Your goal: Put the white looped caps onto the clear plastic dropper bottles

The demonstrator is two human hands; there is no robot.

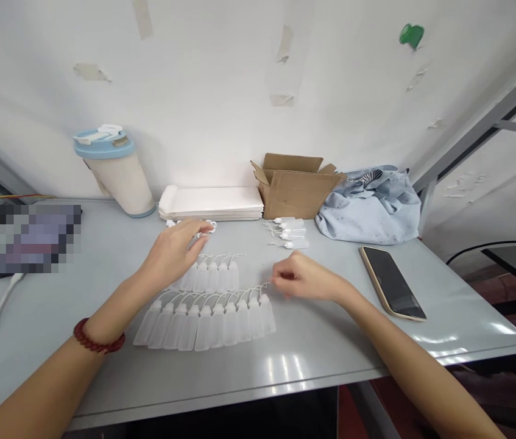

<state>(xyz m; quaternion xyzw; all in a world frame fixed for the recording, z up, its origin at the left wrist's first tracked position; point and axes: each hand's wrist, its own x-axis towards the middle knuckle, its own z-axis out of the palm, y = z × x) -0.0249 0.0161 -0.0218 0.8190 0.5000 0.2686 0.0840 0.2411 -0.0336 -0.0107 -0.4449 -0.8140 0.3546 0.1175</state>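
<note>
My left hand (173,251) is over the back of the grey table, its thumb and forefinger apart. Its fingertips are by small white pieces (170,224), partly hidden behind it. My right hand (303,277) is closed, with fingers curled together; whatever it may hold is hidden. It is just right of the cord ends of a front row of translucent white plastic bottles (205,328), each with a thin white cord at its neck. Behind that row lies a shorter row of similar bottles (214,278), partly covered by my left hand. Several more small corded bottles (292,233) lie beyond my right hand.
A stack of white boxes or envelopes (212,204), an open cardboard box (301,192) and a light blue cloth (371,210) line the wall. A blue-lidded tumbler (120,174) stands left. A phone (392,282) lies right; a blurred-out device (33,241) with a cable lies left.
</note>
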